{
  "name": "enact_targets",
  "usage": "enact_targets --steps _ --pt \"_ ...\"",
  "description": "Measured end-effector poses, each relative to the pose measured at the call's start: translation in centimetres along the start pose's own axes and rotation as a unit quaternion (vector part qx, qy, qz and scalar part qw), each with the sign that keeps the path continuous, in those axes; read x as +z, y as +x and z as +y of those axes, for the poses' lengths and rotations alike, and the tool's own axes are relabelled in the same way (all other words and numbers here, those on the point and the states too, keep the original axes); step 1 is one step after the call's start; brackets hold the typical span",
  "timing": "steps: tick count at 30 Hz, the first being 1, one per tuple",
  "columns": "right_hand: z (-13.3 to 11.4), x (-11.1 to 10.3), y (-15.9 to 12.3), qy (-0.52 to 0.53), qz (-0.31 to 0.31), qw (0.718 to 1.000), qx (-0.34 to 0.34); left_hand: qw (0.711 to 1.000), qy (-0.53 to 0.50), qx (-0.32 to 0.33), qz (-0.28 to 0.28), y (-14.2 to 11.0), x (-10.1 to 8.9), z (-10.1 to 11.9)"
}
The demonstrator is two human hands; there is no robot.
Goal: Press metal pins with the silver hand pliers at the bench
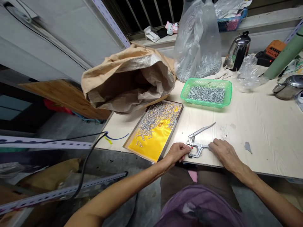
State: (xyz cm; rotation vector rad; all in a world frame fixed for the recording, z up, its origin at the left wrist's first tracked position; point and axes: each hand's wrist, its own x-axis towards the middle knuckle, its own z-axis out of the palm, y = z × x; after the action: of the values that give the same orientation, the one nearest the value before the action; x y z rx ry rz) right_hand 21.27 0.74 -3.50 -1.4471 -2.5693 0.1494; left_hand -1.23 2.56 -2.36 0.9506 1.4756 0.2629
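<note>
a: where do we have the hand pliers [200,147]?
b: at the near edge of the surface [272,132], lying between our two grips, the upper handle swung up and away from the lower one.
a: and how do our grips stand?
b: our right grip [224,153] is clamped on the end of the lower handle. our left grip [176,153] has its fingertips at the head, by a small red part; we can't tell whether they pinch it.
a: what do we see just beyond?
b: to the left, a shallow tray [151,149] lined in glossy yellow, small metal pins heaped toward its far end. farther back, a green basket [205,105] holds more of them.
a: and past those?
b: a brown paper bag [127,67] gapes behind the tray, next to a clear plastic bag [197,41] with metal pieces in its bottom. we also see a shiny kettle [236,52] at the back right.
</note>
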Motion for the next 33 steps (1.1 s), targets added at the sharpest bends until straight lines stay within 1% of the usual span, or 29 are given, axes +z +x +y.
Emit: enact_targets --steps 4,8,13,16,21,24,29,33 --pt "-0.1 0.1 -0.1 -0.003 0.002 1.000 0.005 1.000 0.014 0.010 0.005 0.1 0.3 0.0" --pt "-0.2 0.0 0.0 -0.009 0.001 1.000 0.007 0.999 0.054 -0.005 0.000 0.2 0.2 0.1" --pt "-0.3 -0.1 -0.1 -0.017 0.005 1.000 0.004 0.995 0.096 -0.021 -0.028 0.6 -0.1 0.2" --pt "-0.4 -0.2 -0.2 -0.024 -0.003 1.000 0.004 0.993 0.109 -0.030 -0.047 0.8 -0.1 0.1" --pt "-0.5 -0.4 -0.4 -0.026 -0.023 0.999 -0.003 0.993 0.090 -0.035 -0.068 0.7 0.3 -0.6" --pt "-0.5 -0.4 -0.6 -0.024 -0.022 0.999 -0.010 0.994 0.070 -0.041 -0.071 0.5 0.5 -0.9" --pt "-0.5 -0.3 -0.8 -0.020 -0.024 0.999 -0.013 0.993 0.014 -0.086 -0.076 -0.2 0.8 -0.3" --pt "0.2 -0.4 0.2 -0.013 -0.047 0.999 -0.007 0.993 -0.006 -0.097 -0.063 -0.7 1.0 0.1"
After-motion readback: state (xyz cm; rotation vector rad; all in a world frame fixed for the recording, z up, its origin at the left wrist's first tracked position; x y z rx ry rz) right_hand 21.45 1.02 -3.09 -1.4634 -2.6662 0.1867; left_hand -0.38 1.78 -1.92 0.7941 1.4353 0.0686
